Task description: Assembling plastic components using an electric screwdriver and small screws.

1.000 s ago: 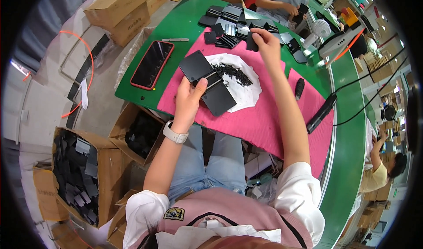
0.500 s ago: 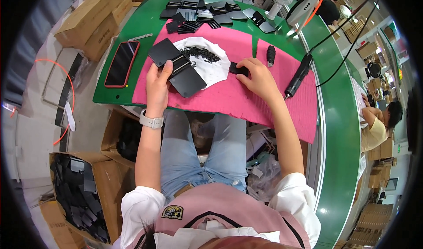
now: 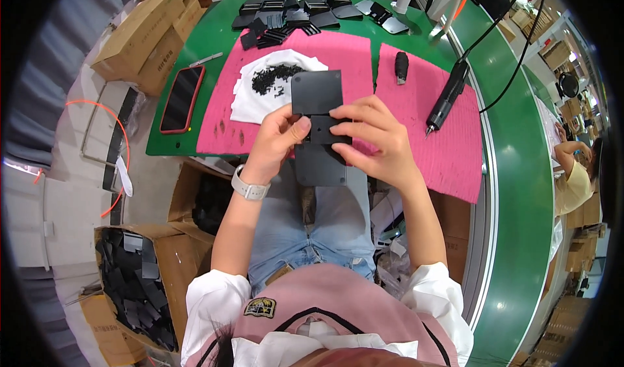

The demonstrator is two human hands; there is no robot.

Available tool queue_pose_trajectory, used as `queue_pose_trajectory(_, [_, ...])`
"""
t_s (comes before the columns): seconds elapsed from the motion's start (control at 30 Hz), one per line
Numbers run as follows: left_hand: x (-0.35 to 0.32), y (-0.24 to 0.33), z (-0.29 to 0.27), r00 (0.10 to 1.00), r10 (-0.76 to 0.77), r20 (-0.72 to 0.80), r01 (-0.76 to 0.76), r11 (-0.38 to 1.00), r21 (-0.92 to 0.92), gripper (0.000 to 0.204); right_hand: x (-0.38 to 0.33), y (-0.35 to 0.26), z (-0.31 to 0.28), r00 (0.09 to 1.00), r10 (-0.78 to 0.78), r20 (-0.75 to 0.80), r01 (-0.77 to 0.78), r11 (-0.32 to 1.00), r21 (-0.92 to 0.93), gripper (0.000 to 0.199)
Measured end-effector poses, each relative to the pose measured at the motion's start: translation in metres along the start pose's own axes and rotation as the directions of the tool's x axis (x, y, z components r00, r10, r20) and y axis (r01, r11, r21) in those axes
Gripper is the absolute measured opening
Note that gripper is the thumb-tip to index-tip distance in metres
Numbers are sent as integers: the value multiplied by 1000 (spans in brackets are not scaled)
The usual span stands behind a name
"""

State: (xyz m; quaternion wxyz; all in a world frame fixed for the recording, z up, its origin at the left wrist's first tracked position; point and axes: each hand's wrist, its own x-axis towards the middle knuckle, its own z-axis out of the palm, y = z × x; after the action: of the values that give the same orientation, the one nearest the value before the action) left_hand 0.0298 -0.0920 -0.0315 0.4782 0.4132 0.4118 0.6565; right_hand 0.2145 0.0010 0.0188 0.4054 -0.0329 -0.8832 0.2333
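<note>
My left hand (image 3: 281,139) grips a long dark grey metal plate piece (image 3: 317,94) by its middle, thumb on top. The piece stands lengthwise over the front edge of the pink foam mat (image 3: 416,152). Across its middle lies a small black rectangular block (image 3: 320,130). My right hand (image 3: 374,139) holds that block from the right, with its fingers and thumb against the block's edge. Just behind the piece, a white cloth (image 3: 247,104) bears a heap of small black screws (image 3: 273,78), partly covered by the plate.
A black electric screwdriver (image 3: 448,101) and a dark wrapped cutter (image 3: 401,68) lie on the mat's right side. At left is a red-edged phone (image 3: 182,101). Dark metal parts (image 3: 286,16) are piled at the back. A carton (image 3: 140,289) of dark plates stands lower left.
The plate piece has moved right and turned upright in my left hand. My right hand has brought the black block from the mat onto its middle.
</note>
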Motion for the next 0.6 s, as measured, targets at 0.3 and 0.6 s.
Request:
queue_pose_trajectory(0.3, [31,10,18,982,-190,8,189,980,62,36,-8,41,13,997,66,-39,-68,995,-73,29])
queue_pose_trajectory(0.6, [79,7,19,904,-418,-87,410,907,-93,33,19,107,-2,978,139,153,-153,985,82,29])
